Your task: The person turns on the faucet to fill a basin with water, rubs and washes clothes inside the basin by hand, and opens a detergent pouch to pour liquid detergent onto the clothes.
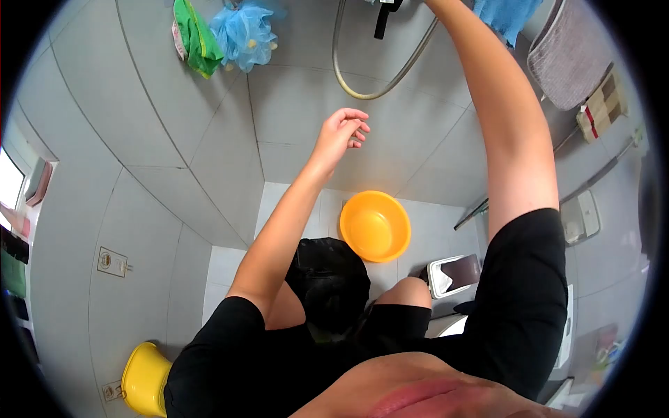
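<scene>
The left hand (341, 136) is raised in front of the grey tiled wall (300, 104), its fingers loosely bent and spread a little from one another, and a gap shows between the fingertips and the nearest thing, a looped, flexible grey hose (366, 96) hanging just above and to the right of them. The right forearm (498, 90), coming out of a black short sleeve (526, 279), extends upward past the right side of that loop; the right hand lies beyond the top edge of the view, so whether it is spread or clamped on something cannot be told. A stubby black handle-like fixture (382, 22) sits above the left hand and to the left of the right wrist. Up and to the left of the left hand hang a fluffy blue mesh bath puff (244, 33) and a green cloth item with yellow trim (198, 42); a blue towel (509, 17) hangs to the right of the right forearm. Well below the left hand, on the pale floor tiles, stands a round orange-yellow plastic basin (376, 226).
</scene>
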Demonstrator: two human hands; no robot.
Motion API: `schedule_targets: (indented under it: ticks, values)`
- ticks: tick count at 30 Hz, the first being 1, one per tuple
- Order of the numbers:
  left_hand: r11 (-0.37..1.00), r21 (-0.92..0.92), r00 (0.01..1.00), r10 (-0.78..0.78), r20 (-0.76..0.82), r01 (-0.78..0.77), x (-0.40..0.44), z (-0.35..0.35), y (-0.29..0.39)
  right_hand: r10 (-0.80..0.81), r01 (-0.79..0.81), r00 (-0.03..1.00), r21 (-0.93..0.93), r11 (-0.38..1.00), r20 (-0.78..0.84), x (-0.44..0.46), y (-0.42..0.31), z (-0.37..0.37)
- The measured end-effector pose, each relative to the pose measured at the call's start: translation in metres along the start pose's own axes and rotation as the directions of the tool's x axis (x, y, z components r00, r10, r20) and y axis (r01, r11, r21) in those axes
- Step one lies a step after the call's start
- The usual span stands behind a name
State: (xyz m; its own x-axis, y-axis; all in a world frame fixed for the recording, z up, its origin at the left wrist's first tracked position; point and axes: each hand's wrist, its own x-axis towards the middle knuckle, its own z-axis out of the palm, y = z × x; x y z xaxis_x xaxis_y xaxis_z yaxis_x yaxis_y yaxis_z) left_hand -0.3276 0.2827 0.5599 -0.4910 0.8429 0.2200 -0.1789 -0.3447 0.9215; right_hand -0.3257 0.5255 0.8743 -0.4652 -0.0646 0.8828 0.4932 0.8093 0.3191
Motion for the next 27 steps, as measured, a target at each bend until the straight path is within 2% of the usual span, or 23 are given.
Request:
schedule_targets:
  ticks: [1, 2, 3, 4, 5, 6, 7, 8, 13, 15, 19, 21, 22, 24, 25, 26, 27]
  values:
    - [1.0, -0.013, 1.0, -0.006, -0.02, 0.006, -0.009, -0.002, -0.006, 0.001, -0.001, 1.0, 0.003, 1.0, 0.01, -0.013, -0.008, 0.006]
    - [1.0, -0.025, 0.999, -0.009, -0.04, 0.008, -0.016, -0.003, -0.011, 0.222, -0.216, 0.974, 0.12, 0.969, -0.043, -0.023, -0.015, 0.012]
    - [1.0, -0.027, 0.999, -0.011, -0.044, 0.01, -0.022, -0.005, -0.016, 0.434, -0.406, 0.898, 0.244, 0.88, -0.07, -0.035, -0.024, 0.018]
    - [0.999, -0.035, 0.999, -0.031, -0.044, 0.029, -0.027, -0.005, -0.023, 0.485, -0.419, 0.867, 0.353, 0.836, -0.118, -0.045, -0.008, 0.06]
    - [0.998, -0.044, 0.998, -0.054, -0.043, 0.052, -0.031, -0.005, -0.028, 0.53, -0.538, 0.836, 0.406, 0.739, 0.143, -0.054, -0.002, 0.073]
    - [0.997, -0.048, 0.997, -0.065, -0.04, 0.064, -0.034, -0.003, -0.031, 0.489, -0.666, 0.744, 0.563, 0.49, 0.455, -0.061, -0.009, 0.066]
    - [0.996, -0.05, 0.996, -0.076, -0.037, 0.074, -0.038, 0.0, -0.033, 0.335, -0.784, 0.618, 0.592, 0.187, 0.712, -0.072, -0.015, 0.061]
    - [0.996, -0.053, 0.997, -0.074, -0.024, 0.073, -0.04, 0.003, -0.034, 0.323, -0.783, 0.602, 0.619, 0.061, 0.73, -0.081, -0.024, 0.057]
    - [0.996, -0.057, 0.997, -0.074, 0.006, 0.074, -0.054, 0.012, -0.033, 0.277, -0.728, 0.667, 0.684, 0.045, 0.692, -0.092, -0.018, 0.088]
    - [0.995, -0.05, 0.996, -0.085, -0.005, 0.084, -0.058, 0.013, -0.034, 0.288, -0.765, 0.589, 0.636, -0.1, 0.755, -0.089, -0.019, 0.085]
    - [0.993, -0.049, 0.994, -0.108, 0.0, 0.108, -0.062, 0.013, -0.038, 0.313, -0.737, 0.608, 0.665, -0.121, 0.73, -0.083, -0.017, 0.067]
    - [0.992, -0.074, 0.995, -0.099, 0.014, 0.1, -0.064, 0.015, -0.037, 0.296, -0.766, 0.565, 0.623, -0.161, 0.77, -0.081, -0.014, 0.062]
    - [0.992, -0.073, 0.995, -0.098, 0.015, 0.099, -0.064, 0.017, -0.036, 0.296, -0.765, 0.565, 0.624, -0.161, 0.77, -0.083, -0.017, 0.049]
    - [0.993, -0.095, 0.997, -0.074, 0.027, 0.076, -0.064, 0.021, -0.034, 0.231, -0.789, 0.611, 0.605, 0.105, 0.757, -0.091, -0.02, 0.019]
    - [0.992, -0.095, 0.997, -0.075, 0.028, 0.078, -0.065, 0.022, -0.034, 0.232, -0.79, 0.61, 0.604, 0.105, 0.758, -0.1, -0.017, 0.02]
    - [0.992, -0.098, 0.997, -0.077, 0.026, 0.079, -0.067, 0.023, -0.033, 0.368, -0.573, 0.819, 0.673, 0.467, 0.441, -0.113, -0.015, 0.022]
    - [0.992, -0.102, 0.997, -0.078, 0.023, 0.08, -0.069, 0.024, -0.032, 0.335, -0.312, 0.94, 0.541, 0.781, 0.058, -0.122, -0.014, 0.021]
